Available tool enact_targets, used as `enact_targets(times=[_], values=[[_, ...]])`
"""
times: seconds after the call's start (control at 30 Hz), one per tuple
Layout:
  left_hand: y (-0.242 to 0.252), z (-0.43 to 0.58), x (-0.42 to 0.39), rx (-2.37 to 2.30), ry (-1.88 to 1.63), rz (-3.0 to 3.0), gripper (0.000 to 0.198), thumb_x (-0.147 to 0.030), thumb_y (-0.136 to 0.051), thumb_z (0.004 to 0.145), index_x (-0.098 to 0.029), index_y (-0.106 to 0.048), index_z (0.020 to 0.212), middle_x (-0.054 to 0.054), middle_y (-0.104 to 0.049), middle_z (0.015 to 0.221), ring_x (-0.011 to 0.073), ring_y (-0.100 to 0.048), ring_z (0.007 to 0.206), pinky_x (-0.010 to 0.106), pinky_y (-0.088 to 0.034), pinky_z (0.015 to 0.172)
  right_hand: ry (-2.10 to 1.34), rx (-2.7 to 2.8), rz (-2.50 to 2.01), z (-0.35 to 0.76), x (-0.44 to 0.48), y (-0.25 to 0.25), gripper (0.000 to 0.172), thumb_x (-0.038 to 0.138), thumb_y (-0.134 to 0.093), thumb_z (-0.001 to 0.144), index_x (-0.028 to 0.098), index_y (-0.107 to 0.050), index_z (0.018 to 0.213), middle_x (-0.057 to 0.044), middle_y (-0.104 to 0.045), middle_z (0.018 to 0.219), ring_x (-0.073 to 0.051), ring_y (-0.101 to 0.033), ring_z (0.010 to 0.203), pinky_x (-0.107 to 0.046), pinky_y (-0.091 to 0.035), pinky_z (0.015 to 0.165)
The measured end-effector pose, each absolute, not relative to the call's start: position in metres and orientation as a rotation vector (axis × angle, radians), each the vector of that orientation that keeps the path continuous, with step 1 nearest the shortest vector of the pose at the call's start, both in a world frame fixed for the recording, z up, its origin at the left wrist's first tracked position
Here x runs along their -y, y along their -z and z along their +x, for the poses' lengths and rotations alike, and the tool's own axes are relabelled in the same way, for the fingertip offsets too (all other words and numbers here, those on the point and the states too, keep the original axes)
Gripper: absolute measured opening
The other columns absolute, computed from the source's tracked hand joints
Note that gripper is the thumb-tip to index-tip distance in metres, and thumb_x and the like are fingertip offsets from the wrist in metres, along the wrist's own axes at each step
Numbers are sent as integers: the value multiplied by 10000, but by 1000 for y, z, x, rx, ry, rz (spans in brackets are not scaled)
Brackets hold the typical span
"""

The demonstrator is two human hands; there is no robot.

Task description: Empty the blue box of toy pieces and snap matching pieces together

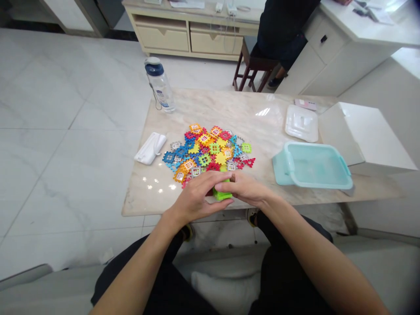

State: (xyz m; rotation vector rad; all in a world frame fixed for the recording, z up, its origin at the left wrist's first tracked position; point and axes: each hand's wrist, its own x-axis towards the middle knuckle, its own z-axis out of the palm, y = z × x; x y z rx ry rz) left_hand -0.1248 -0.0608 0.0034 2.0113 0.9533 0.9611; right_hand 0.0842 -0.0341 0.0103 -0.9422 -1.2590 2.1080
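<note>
Both hands meet over the table's near edge, around a small lime-green piece [223, 195] that looks like joined plastic tiles. My left hand [201, 194] wraps it from the left, thumb below and fingers over the top. From the right, my right hand [246, 188] pinches it with thumb and fingers. The fingers hide part of the green piece. Just beyond the hands lies a heap of colourful interlocking plastic tiles [205, 159], in yellow, orange, blue, red, green and grey, some with window-shaped inserts.
On the marble table [243, 113] stand a clear bottle [162, 89] and a white pouch [151, 148] at left. At right are a teal basin [318, 168], a white lid [301, 122] and an open white box [370, 135]. A person [282, 30] is on a stool beyond.
</note>
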Motion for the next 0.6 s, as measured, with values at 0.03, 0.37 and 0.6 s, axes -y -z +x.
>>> enact_targets(times=[0.03, 0.37, 0.6], values=[[-4, -125, 61, -940, -976, 2008, 581, -384, -902, 924, -236, -745, 1464, 139, -806, 1390, 323, -756, 1311, 473, -557, 1211, -2108, 1243, -931, 82, 35, -10, 407, 532, -965, 826, 210, -867, 1056, -69, -861, 1066, -246, -815, 1028, -391, -666, 964], [2, -120, 48, -816, -1232, 2205, 596, -275, -934, 910, -240, -711, 1462, 96, -843, 1314, 230, -831, 1171, 331, -657, 1063, -2193, 1028, -924, 90, 39, -12, 513, 648, -944, 843, 211, -855, 1097, -76, -843, 1042, -220, -782, 963, -345, -632, 902], [0, -121, 43, -909, -1256, 2251, 600, -307, -939, 913, -234, -700, 1459, 116, -829, 1359, 256, -817, 1235, 381, -647, 1125, -2155, 1068, -916, 107, 36, -18, 535, 643, -918, 881, 213, -842, 1192, -85, -845, 1106, -243, -786, 1047, -409, -613, 1027]])
